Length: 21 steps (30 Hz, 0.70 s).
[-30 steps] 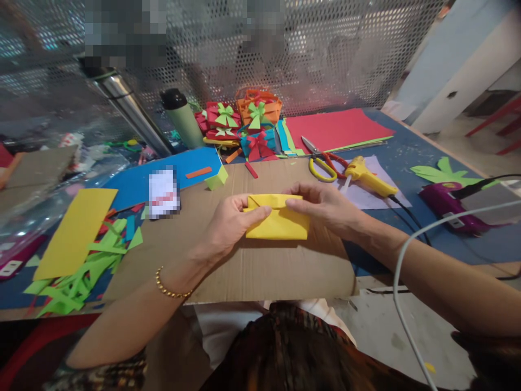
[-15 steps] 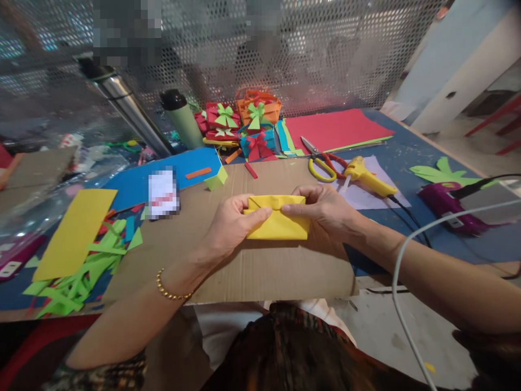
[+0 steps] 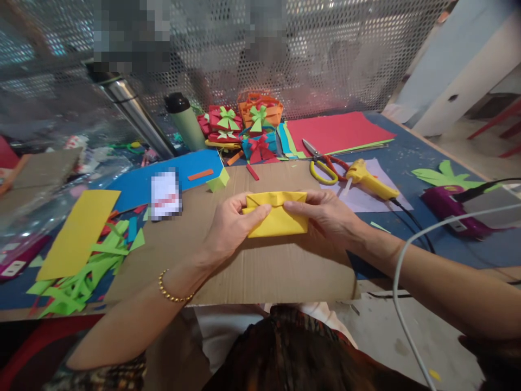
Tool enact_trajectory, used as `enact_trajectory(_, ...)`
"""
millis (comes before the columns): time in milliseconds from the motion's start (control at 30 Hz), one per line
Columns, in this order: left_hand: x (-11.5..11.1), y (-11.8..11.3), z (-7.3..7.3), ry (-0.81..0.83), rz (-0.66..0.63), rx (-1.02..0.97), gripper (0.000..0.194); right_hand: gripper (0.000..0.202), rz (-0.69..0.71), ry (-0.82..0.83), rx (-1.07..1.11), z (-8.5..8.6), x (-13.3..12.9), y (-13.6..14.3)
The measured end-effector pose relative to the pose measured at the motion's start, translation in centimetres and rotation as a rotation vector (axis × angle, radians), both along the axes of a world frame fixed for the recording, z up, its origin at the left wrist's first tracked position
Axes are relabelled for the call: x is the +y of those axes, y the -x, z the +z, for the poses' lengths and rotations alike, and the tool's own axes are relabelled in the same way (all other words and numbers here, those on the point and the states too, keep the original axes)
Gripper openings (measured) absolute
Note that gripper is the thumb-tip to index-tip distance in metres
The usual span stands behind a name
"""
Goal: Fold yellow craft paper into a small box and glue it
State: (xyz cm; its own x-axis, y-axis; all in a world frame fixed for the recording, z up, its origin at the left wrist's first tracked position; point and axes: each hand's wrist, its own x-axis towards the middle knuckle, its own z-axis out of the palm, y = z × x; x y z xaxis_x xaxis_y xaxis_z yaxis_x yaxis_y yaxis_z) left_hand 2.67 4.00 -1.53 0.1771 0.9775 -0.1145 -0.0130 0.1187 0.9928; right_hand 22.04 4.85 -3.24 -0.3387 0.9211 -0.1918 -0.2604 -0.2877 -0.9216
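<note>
Between my two hands is a folded yellow paper packet [image 3: 277,221], shaped like a small envelope with a creased upper flap. My left hand [image 3: 233,221] is closed on its left side, the thumb pressing the front near the flap. From the right, my right hand [image 3: 325,209] grips the other side, its thumb also on the front by the flap. Some fingers of both hands are hidden behind the paper. The packet is held over a brown cardboard sheet [image 3: 280,277].
Scissors [image 3: 323,163] and a yellow glue gun [image 3: 372,182] lie to the right. Small paper bags with bows [image 3: 258,146] and red sheets [image 3: 342,133] are at the back. Green paper strips [image 3: 81,277] and a yellow sheet [image 3: 77,233] are left. A white cable [image 3: 396,288] crosses my right forearm.
The right fingers have shifted slightly around the packet's edge, and the right thumb has moved a little along the flap. Both hands keep hold. The whole view has shifted slightly.
</note>
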Motion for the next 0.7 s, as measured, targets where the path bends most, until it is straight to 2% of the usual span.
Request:
enact_trajectory(300,0.36,0.00,0.06,0.101,-0.085,-0.101,0.038,0.035,-0.064,-0.143,-0.080,0.08,-0.08,0.02)
enact_trajectory(567,0.51,-0.08,0.25,0.120,-0.087,-0.142,0.031,0.033,-0.029,-0.228,-0.086,-0.24,-0.06,-0.23)
enact_trajectory(700,0.63,0.06,0.56,0.116,-0.058,-0.112,0.024,0.020,0.011,-0.364,-0.180,0.20,-0.06,-0.65)
